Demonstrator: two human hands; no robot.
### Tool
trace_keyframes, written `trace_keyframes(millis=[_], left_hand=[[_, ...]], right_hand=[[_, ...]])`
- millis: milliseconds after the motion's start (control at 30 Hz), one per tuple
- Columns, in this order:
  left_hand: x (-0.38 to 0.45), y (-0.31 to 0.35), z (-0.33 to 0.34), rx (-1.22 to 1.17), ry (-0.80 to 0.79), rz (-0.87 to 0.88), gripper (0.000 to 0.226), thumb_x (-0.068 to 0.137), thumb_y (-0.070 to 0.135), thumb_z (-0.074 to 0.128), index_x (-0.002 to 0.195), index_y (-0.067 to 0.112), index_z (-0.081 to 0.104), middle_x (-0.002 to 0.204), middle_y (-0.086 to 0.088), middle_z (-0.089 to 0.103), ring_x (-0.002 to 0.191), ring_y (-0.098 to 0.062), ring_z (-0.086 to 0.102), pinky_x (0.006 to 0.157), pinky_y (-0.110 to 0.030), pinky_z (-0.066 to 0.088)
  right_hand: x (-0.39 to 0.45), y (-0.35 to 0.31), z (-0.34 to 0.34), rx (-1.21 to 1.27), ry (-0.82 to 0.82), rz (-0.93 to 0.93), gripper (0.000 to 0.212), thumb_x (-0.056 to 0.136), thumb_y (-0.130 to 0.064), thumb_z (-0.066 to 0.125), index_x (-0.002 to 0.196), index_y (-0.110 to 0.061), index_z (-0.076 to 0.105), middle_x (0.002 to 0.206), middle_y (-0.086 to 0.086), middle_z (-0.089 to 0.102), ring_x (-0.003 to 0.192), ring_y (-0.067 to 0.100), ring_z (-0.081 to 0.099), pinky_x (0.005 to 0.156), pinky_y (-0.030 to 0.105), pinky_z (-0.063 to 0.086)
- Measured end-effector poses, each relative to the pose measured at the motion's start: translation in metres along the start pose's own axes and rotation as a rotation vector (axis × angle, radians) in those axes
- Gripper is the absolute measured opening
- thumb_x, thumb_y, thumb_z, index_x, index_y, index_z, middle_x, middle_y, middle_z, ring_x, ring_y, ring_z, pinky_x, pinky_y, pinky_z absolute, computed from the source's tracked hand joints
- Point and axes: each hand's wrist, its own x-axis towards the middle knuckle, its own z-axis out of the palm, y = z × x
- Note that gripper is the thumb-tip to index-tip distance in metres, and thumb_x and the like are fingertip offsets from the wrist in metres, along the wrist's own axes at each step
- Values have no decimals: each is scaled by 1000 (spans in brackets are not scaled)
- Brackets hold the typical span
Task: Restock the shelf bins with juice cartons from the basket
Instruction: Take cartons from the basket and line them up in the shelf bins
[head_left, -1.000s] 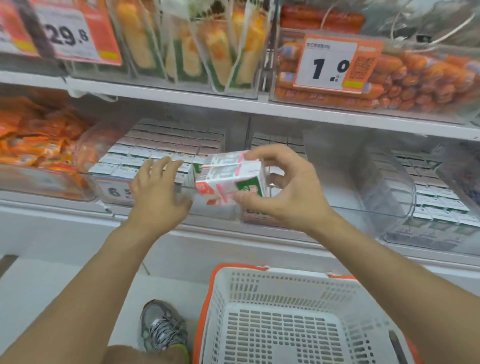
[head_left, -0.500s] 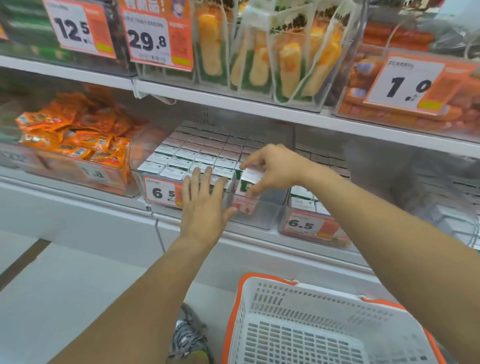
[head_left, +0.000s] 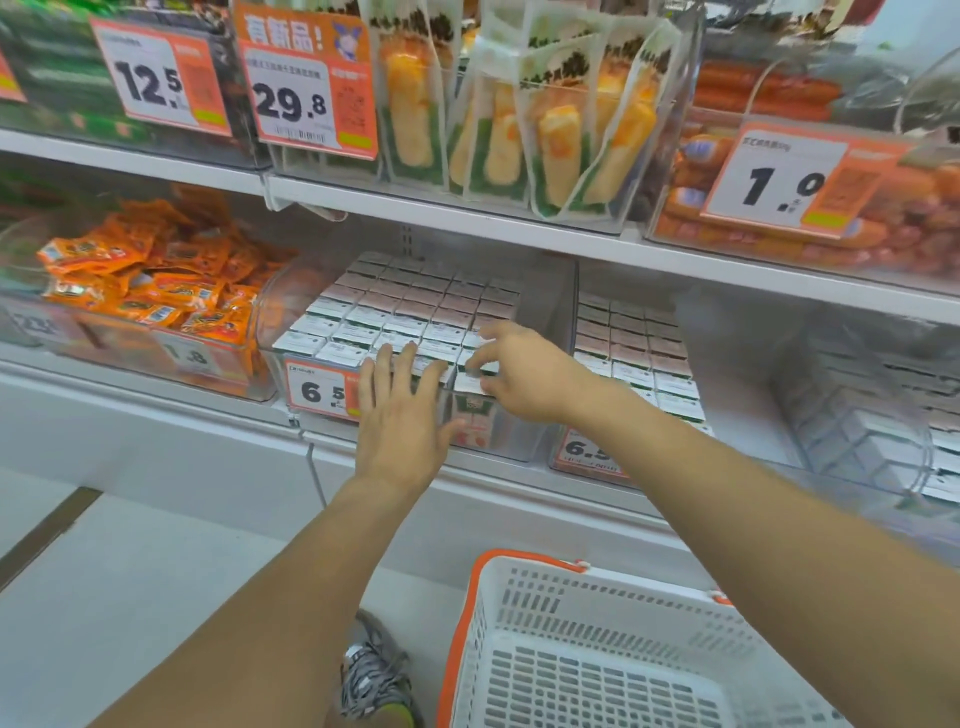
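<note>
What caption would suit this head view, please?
Right hand seats a juice carton in the front of the shelf bin; left hand steadies.

A shop; price tags (head_left: 310, 98) front stocked shelf bins (head_left: 415, 332)

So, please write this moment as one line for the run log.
left hand: open, on bin front | right hand: pinching juice carton in bin | basket: below
</note>
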Motion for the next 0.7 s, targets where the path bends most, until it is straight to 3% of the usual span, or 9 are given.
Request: trace_keyframes(millis=[67, 167, 267, 333, 400, 467, 500, 600, 700], left_hand=[[-1, 8, -10, -55, 36, 3, 58, 83, 39, 71, 134, 19, 51, 157, -16, 28, 148, -37, 13, 121, -52, 7], [-6, 32, -27, -282, 236, 158, 35, 79, 21, 71, 112, 13, 63, 129, -11, 52, 123, -31, 45, 102, -44, 36], [-20, 65, -34, -564, 102, 290, 11, 85, 17, 62, 96, 16, 64, 93, 6, 52, 82, -15, 54, 75, -33, 46], [-36, 89, -23, -579, -132, 344, 5, 88, 18, 60, 91, 18, 64, 88, 9, 53, 73, -10, 49, 72, -31, 46], [-58, 112, -3, -544, -376, 401, 5, 89, 20, 60, 90, 18, 65, 88, 7, 60, 67, -4, 47, 68, -27, 43], [-85, 132, 23, -521, -639, 426, 8, 90, 21, 61, 92, 16, 66, 91, 4, 65, 68, 0, 51, 65, -19, 38], [-100, 141, 39, -513, -753, 407, 9, 91, 20, 61, 92, 13, 67, 92, 2, 67, 71, -2, 55, 68, -19, 38], [-150, 165, 96, -522, -960, 255, 12, 91, 16, 59, 94, 7, 66, 96, -4, 70, 87, -21, 64, 82, -27, 47], [-207, 183, 150, -529, -1181, 119, 10, 92, 18, 62, 99, 12, 64, 100, 1, 62, 96, -23, 63, 84, -33, 52]], right_hand=[[-18, 3, 2, 91, 202, -70, 27, 94, -8, 57, 118, -14, 68, 134, 8, 51, 126, 24, 50, 106, 32, 38], [-73, 10, 11, 243, 653, -145, 19, 87, 4, 57, 100, -6, 68, 103, 7, 56, 94, 16, 56, 82, 21, 46], [-145, 36, 49, 328, 748, 19, 19, 82, 9, 57, 93, -4, 66, 91, 5, 54, 79, 13, 51, 71, 18, 42], [-192, 68, 88, 355, 544, 198, 20, 83, 6, 58, 93, -9, 65, 86, 2, 55, 72, 12, 51, 69, 23, 44], [-236, 105, 127, 379, 120, 393, 16, 86, -3, 62, 97, -15, 65, 87, -1, 61, 72, 15, 57, 74, 31, 49], [-279, 133, 161, 356, -368, 551, 18, 89, -17, 68, 106, -13, 68, 101, 1, 67, 89, 20, 64, 87, 34, 50], [-299, 143, 178, 349, -529, 619, 26, 90, -21, 68, 112, -8, 68, 108, 4, 68, 98, 21, 64, 92, 34, 49], [-347, 156, 212, 437, -685, 784, 33, 92, -20, 68, 122, -6, 64, 120, 12, 65, 102, 23, 63, 90, 34, 51], [-376, 161, 246, 358, -854, 757, 39, 95, -25, 64, 131, -13, 57, 146, 8, 46, 129, 25, 49, 103, 33, 42]])
